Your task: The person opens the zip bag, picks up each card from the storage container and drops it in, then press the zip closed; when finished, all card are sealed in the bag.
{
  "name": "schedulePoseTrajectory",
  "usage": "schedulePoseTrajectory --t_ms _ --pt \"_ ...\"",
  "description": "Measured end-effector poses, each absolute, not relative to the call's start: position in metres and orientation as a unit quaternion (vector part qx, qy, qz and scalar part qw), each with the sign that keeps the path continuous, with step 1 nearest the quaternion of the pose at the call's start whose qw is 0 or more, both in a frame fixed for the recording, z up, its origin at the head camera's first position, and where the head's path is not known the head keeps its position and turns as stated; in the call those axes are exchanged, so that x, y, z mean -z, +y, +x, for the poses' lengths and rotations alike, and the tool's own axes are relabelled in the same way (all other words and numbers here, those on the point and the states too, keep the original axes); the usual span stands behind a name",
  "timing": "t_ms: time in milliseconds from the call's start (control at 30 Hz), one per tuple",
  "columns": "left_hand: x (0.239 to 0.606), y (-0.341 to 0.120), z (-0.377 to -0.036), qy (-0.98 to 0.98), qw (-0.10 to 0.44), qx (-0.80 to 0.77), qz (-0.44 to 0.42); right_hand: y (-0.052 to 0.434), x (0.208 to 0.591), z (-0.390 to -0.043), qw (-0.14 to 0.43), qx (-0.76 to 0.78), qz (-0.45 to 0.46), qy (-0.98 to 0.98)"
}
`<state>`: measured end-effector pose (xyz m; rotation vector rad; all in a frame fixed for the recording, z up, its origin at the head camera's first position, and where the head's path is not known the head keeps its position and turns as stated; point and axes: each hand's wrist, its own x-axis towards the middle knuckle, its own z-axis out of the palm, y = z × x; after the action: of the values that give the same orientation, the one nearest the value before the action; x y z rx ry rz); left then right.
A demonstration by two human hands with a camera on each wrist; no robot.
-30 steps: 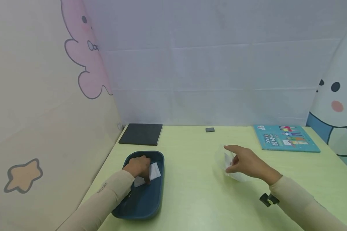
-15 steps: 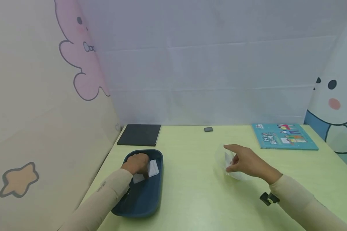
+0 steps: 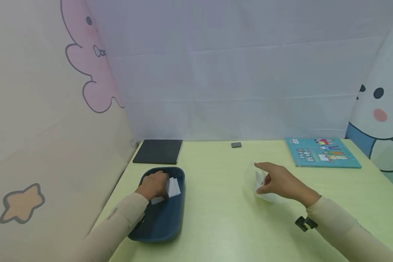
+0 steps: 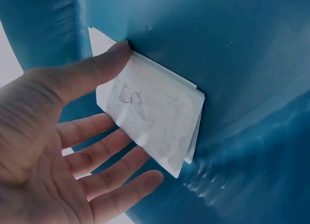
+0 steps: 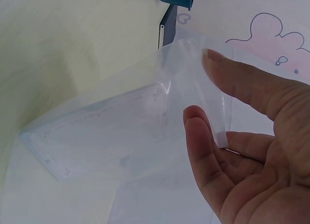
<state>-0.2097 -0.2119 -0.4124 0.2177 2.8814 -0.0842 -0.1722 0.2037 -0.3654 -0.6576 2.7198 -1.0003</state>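
My left hand (image 3: 153, 185) reaches down inside a dark blue basin (image 3: 163, 233). Its thumb lies along one edge of a small stack of white paper packets (image 4: 150, 107), and the fingertips are at the opposite edge, gripping it. Faint grey print marks the top packet. Over on the right, my right hand (image 3: 280, 183) holds a clear plastic bag (image 5: 198, 73) above the table. A flat white piece (image 5: 106, 132) lies inside the bag. Thumb and forefinger stand apart at the bag's mouth while the other fingers curl at its edge, partly hidden.
Behind the basin lies a black flat notebook (image 3: 158, 151). A small dark grey block (image 3: 236, 145) sits by the back edge of the pale green table (image 3: 213, 203). At the back right is a teal picture book (image 3: 322, 153). Cloth walls enclose the table.
The left hand has shifted slightly back within the basin, closing on the white packets, which now sit a little higher in view. The right hand and its bag stay almost still.
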Motion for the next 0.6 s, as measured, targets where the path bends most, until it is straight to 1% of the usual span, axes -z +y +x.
schedulePoseTrajectory --t_ms 367,600 --pt "0.4115 -0.2159 -0.2083 0.986 0.152 0.025 0.067 0.2034 0.3675 -0.1729 0.082 0.335 -0.222 0.912" --pt "0.4062 -0.2177 -0.205 0.989 0.137 0.0 0.059 0.2041 0.3669 -0.1714 0.081 0.338 -0.22 0.911"
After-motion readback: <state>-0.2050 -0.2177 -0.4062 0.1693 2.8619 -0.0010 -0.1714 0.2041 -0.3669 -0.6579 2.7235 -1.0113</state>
